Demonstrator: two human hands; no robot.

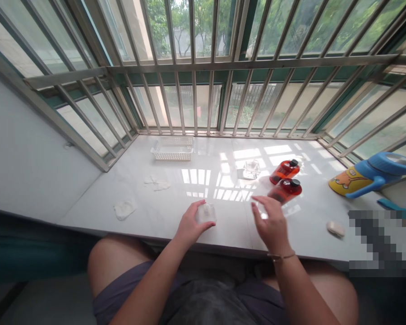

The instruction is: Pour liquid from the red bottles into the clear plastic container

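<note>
My left hand curves its thumb and fingers around a small clear container at the counter's front. Something whitish shows inside the container. To the right, my right hand has its thumb and fingers curled around something clear and bright; its outline is lost in the glare. Just beyond the right hand stand two red bottles with black caps, the nearer bottle partly behind the fingers and the farther bottle behind it. A clear glass-like piece sits left of the bottles.
A white perforated basket stands near the window bars. Thin white scraps and a crumpled white piece lie on the left of the white counter. On the right are a blue-and-yellow cup and a small pale block.
</note>
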